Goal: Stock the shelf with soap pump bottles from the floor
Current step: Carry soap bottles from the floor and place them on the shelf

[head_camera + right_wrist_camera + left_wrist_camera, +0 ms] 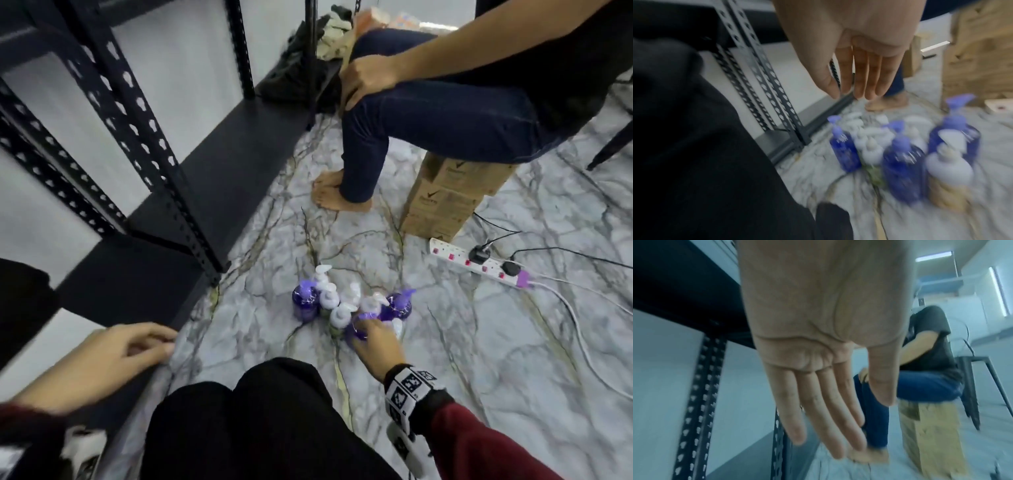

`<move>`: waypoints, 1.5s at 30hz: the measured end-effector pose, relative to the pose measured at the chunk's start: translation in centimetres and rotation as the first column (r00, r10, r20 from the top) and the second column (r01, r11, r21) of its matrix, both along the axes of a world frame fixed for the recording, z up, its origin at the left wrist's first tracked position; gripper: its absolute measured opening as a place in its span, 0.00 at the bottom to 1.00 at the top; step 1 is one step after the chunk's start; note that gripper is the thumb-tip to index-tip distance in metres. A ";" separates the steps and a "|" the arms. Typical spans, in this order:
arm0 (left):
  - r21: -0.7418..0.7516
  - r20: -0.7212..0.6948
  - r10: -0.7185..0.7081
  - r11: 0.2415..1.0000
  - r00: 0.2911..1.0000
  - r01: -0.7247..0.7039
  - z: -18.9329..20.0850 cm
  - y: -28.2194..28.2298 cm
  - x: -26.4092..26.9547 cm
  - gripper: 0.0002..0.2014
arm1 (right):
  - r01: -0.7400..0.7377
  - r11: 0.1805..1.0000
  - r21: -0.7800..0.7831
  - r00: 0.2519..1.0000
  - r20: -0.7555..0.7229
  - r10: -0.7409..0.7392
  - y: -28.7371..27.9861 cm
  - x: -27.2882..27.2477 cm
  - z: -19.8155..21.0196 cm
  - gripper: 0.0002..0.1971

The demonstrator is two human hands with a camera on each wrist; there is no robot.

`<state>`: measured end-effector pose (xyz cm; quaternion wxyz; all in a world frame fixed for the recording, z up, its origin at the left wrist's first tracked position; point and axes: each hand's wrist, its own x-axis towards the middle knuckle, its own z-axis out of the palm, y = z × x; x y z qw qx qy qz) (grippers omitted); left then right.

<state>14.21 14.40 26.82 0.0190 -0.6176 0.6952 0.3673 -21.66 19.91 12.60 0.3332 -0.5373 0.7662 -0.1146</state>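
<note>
While the soap bottles (349,308) stand bunched together on the marble floor (479,342), a seated person's leg (363,164), a brown box (442,202) and a white power strip (476,262) sit beyond them. I count three purple bottles; the white ones are too blurry to count. The right hand (375,342) reaches over them, fingers straight, holding nothing. The left hand (126,353) rests loose by the black shelf (236,147), holding nothing.

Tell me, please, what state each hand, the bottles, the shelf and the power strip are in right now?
left hand: open, fingers straight, holding nothing.
right hand: open, reaching above the bottles.
soap pump bottles: upright, clustered on the floor.
bottom shelf: bare where visible.
power strip: on the floor, plugs inserted.
</note>
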 end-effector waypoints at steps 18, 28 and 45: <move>0.102 -0.207 -0.084 0.989 0.975 0.107 -31.7 -15.0 -17.3 0.40 | 0.697 0.705 0.132 0.710 0.011 -0.704 -0.6 -7.8 -20.5 0.33; 0.166 -0.303 0.125 0.983 0.945 -0.076 -38.6 -14.7 -19.2 0.36 | 0.782 0.600 0.168 0.560 0.232 -0.795 -0.9 -8.3 -25.7 0.41; 0.124 -0.433 0.268 0.963 0.860 -0.238 -39.8 -13.3 -20.1 0.37 | 0.825 0.554 0.112 0.438 0.492 -0.752 -0.9 -8.6 -26.1 0.35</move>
